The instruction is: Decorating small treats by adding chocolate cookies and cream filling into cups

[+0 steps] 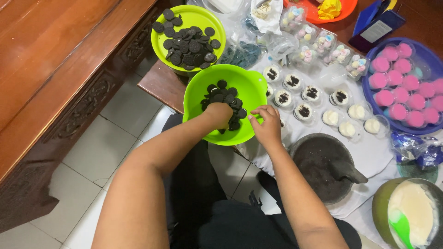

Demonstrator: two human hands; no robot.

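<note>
Two lime-green bowls sit at the left end of the low table. The far bowl [189,20] holds a heap of dark round biscuits [189,46], too many and too overlapped for me to count. The near bowl [244,83] hangs over the table's left edge and holds a smaller heap of dark biscuits [230,99]. My left hand [218,115] is down in that heap, fingers curled onto the biscuits, though I cannot tell whether it has actually gripped any. My right hand [266,125] pinches the near bowl's right rim, thumb inside.

Just right of the bowl, on the white cloth [374,157], stand small clear cups [293,82] of cream: I count seven topped with dark crumbs and four plain. Nearer me sits one dark stone mortar [323,166]. At the table's right edge a blue basin [424,57] carries about thirteen pink-lidded cups [400,94]. In the near right corner one green bowl of cream [415,212] holds a green spatula [400,226].
</note>
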